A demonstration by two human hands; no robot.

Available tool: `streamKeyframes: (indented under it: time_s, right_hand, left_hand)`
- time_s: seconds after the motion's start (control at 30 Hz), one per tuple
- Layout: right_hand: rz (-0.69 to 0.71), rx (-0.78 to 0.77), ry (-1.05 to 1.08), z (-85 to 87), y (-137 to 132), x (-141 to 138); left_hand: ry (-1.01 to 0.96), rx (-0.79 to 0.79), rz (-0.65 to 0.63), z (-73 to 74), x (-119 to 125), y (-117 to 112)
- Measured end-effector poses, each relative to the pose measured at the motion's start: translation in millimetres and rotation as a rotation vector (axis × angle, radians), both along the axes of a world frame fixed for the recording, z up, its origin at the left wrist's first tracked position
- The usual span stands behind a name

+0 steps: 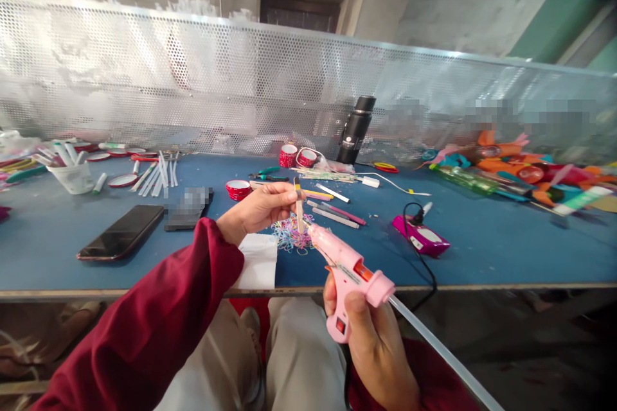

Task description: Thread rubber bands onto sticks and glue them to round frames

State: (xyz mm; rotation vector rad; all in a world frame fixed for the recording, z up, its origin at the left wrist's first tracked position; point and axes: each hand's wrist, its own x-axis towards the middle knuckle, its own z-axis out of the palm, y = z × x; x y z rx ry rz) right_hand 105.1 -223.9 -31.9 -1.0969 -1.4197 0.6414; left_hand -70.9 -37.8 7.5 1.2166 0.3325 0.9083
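Note:
My left hand (263, 207) pinches the upper end of a small wooden craft stick (299, 217), held upright over the table. A dark band shows near its top. In my right hand (378, 343) is a pink hot glue gun (342, 257), its nozzle pointing up and left close to the lower end of the stick. Whether nozzle and stick touch I cannot tell. A long translucent glue stick (443, 350) sticks out of the gun's back. Below the stick lies a pile of colourful small rubber bands (289, 237), beside a white sheet of paper (258, 260).
A phone (120, 231), a cup of markers (71, 173) and loose glue sticks (155, 176) lie left. Red tape rolls (238, 189), pens (332, 213) and a black bottle (357, 130) stand ahead. A purple power strip (421, 236) with a cord and orange crafts (525, 164) lie right.

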Motion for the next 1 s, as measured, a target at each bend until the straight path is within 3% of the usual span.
streamKeyframes:
  time_s: [1.0]
  right_hand:
    - [-0.005, 0.029, -0.076, -1.7, -6.8, 4.4]
  left_hand:
    - [-0.080, -0.072, 0.027, 1.7, 0.4, -0.3]
